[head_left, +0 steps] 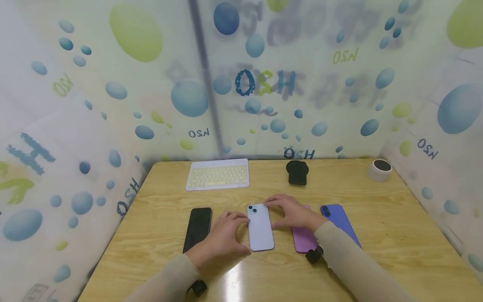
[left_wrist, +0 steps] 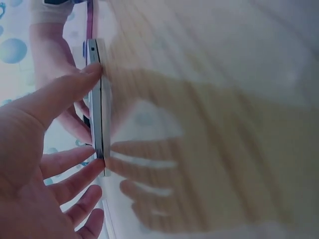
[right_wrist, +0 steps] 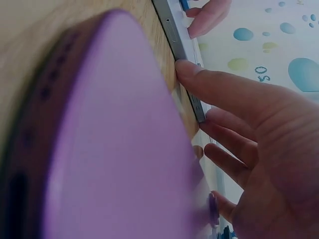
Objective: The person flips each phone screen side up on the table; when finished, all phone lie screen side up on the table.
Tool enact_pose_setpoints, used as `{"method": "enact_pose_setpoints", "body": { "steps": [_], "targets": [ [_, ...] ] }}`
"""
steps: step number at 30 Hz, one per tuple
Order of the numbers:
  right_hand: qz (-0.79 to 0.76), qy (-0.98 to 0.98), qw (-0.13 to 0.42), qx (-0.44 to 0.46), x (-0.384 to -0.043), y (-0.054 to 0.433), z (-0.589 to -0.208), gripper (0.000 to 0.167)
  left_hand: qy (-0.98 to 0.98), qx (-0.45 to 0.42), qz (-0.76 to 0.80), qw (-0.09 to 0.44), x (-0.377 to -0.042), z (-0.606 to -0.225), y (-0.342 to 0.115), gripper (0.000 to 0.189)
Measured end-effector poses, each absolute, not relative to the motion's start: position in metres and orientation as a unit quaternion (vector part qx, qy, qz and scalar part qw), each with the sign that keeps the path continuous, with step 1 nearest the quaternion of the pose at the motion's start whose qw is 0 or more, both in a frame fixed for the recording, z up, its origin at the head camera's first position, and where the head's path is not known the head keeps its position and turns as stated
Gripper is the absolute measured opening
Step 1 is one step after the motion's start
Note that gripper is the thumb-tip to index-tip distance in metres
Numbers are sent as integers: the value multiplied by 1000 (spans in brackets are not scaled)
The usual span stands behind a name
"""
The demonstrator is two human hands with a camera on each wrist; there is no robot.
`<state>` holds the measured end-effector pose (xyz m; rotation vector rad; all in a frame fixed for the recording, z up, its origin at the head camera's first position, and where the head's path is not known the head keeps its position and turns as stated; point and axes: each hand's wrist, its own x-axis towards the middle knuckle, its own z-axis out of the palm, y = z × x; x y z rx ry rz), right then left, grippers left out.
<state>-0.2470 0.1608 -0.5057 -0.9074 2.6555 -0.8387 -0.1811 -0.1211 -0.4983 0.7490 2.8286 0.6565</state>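
Note:
A pale blue smartphone (head_left: 261,233) with two camera lenses lies back side up on the wooden table, between both hands. My left hand (head_left: 226,235) is at its left edge; in the left wrist view the thumb and two fingertips touch the phone's side (left_wrist: 97,112). From the other side, my right hand (head_left: 292,214) reaches its top right corner with the fingers, while the thumb rests along the right edge. Left of the left hand lies a black phone (head_left: 198,226). Under the right wrist is a pink-purple phone (head_left: 303,241), partly hidden, and beside it a blue phone (head_left: 345,220).
A white keyboard (head_left: 219,176) lies at the back left of the table. Behind the right hand stands a black object (head_left: 297,172) of unclear kind. A white round container with a dark top (head_left: 380,170) is at the back right corner. Printed curtains (head_left: 264,121) enclose the table.

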Motion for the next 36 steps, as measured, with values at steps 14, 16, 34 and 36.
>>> {"method": "enact_pose_setpoints", "body": {
  "steps": [14,16,34,36],
  "targets": [
    [-340,900,126,-242,-244,155,-504,75,946,246,203,64,-180,-496,-117,84],
    [-344,899,122,-242,-244,155,-505,75,946,247,203,63,-180,-495,-117,85],
    [-394,890,102,-208,-237,147,-496,74,947,248,192,66,-179,-498,-119,90],
    [-401,886,102,-211,-236,147,-495,75,947,250,194,62,-178,-499,-120,91]
  ]
}}
